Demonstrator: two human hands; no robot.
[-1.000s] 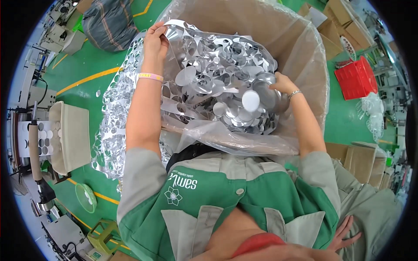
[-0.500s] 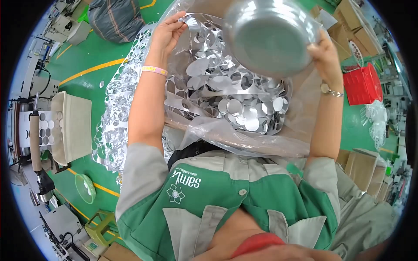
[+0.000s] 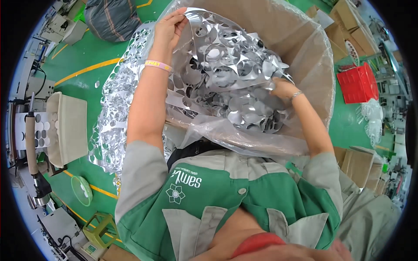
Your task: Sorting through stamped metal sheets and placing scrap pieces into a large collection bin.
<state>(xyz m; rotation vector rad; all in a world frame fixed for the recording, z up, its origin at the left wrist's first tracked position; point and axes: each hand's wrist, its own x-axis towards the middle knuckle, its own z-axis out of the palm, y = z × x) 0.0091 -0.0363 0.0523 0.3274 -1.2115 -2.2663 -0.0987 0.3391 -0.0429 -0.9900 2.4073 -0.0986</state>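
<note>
My left hand (image 3: 170, 29) pinches the upper corner of a shiny silver sheet strip (image 3: 230, 74) punched with round holes. That strip stretches to the right over a heap of loose silver discs (image 3: 250, 104) in a large cardboard box (image 3: 300, 28) lined with clear plastic. Down in the box, my right hand (image 3: 285, 88) has its fingers curled at the heap's right side, by the far end of the strip. What it grips is blurred among silver surfaces. I cannot make out the metal basin now.
More punched silver sheet (image 3: 117, 108) is piled along the box's left side. Farther left are a cream bin (image 3: 74, 126), a green basket (image 3: 81, 190) and a green stool (image 3: 98, 230). A dark plaid bag (image 3: 111, 19) lies at the far left, and a red crate (image 3: 357, 82) stands right.
My right hand has gone down and left into the box, and the metal basin it held up no longer shows plainly. My left hand keeps its pinch on the strip.
</note>
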